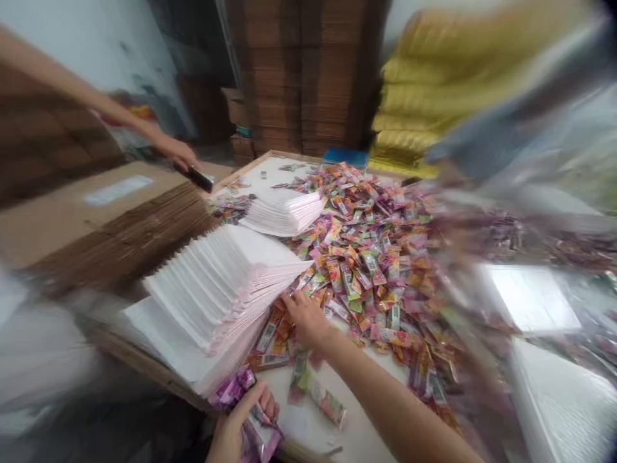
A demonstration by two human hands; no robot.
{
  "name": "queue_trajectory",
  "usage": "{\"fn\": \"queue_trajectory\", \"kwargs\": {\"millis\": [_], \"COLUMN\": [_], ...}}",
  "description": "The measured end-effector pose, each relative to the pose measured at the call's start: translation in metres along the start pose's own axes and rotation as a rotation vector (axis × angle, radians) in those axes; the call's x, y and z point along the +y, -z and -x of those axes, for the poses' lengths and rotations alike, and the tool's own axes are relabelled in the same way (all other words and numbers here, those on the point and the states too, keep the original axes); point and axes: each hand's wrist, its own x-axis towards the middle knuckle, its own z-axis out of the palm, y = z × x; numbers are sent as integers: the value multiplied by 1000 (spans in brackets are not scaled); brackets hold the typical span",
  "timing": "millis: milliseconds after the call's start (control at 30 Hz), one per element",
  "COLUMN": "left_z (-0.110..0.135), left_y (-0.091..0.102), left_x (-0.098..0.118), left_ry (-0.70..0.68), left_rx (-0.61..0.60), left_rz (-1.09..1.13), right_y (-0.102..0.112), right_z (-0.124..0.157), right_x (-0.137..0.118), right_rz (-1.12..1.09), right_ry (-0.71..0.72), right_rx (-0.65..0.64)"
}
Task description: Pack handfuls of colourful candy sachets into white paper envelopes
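Observation:
My left hand [241, 421] is at the bottom edge, fingers wrapped round a bunch of purple candy sachets [253, 424]. My right hand [306, 318] reaches forward and rests on the heap of small colourful sachets [371, 257] that covers the white table [308, 424], fingers curled onto a few of them beside a fanned stack of white bags [216, 289]. A few loose sachets [321, 395] lie between my two hands.
A second stack of white bags [284, 212] lies further back. Flat cardboard [120, 238] sits at left, where another person's hand [176, 151] holds a dark object [195, 177]. Cardboard stacks and yellow bundles [434, 83] stand behind. The right side is blurred.

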Motion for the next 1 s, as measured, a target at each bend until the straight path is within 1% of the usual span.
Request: {"fn": "queue_trajectory", "kwargs": {"millis": [100, 167, 267, 333, 367, 400, 467, 500, 533, 600, 667, 733, 800, 900, 1000], "left_z": [0, -1, -6, -8, -9, -10, -9, -8, -7, -4, -3, -3, -5, -10, -12], "left_y": [5, 10, 23, 35, 40, 44, 48, 47, 45, 36, 27, 21, 21, 28, 35], "left_x": [0, 1, 2, 3, 4, 5, 7, 8, 9, 10, 11, 12, 11, 7, 3], "left_ry": [-29, -40, -65, -80, -88, -94, -108, -118, -129, -150, -167, -174, -176, -174, -156], "left_rx": [25, 6, -48, -58, -58, -54, -50, -49, -45, -26, -5, -9, -36, -75, -80], "left_rz": [1, -22, -79, -124, -137, -143, -130, -113, -97, -83, -87, -109, -141, -184, -168], "right_y": [4, 8, 16, 23, 28, 33, 47, 54, 61, 73, 81, 84, 82, 75, 66], "right_z": [0, -1, -6, -7, -7, -6, -2, 2, 6, 18, 30, 40, 46, 48, 47], "right_x": [5, 5, 3, 3, 3, 4, 7, 9, 11, 12, 10, 4, -3, -13, -16], "right_rz": [-6, 15, 42, -26, -99, -199, -474, -631, -788, -1073, -1339, -1605, -1818, -2001, -2120], "right_ry": [-7, 29, 160, 244, 251, 228, 127, 73, 27, -52, -151, -272, -379, -534, -666], "right_rx": [-29, -39, -68, -96, -83, -41, 81, 131, 153, 136, 107, 102, 102, 94, 100]}}
